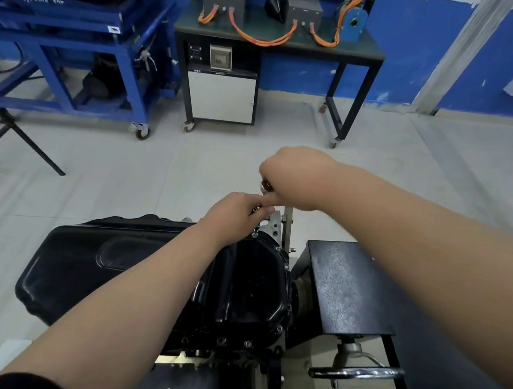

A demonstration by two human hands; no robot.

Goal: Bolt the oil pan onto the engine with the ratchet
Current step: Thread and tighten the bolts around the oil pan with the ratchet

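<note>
- Oil pan (154, 266) dead centre, atop engine (275, 226).
- Stand box (349, 288) just beside pan, 3 o'clock; crank handle (357, 373) at 5.
- Bench (279, 44) behind, 12 o'clock; cart (77, 26) at 10.
- Ratchet (265, 185) over pan's 1 o'clock corner.

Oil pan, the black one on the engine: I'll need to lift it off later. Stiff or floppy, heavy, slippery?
Probably stiff: the oil pan looks like moulded, ribbed metal. Likely awkward and fairly heavy, being broad and deep. Its glossy surface could be slippery; bolts along its near flange suggest a push won't shift it.
</note>
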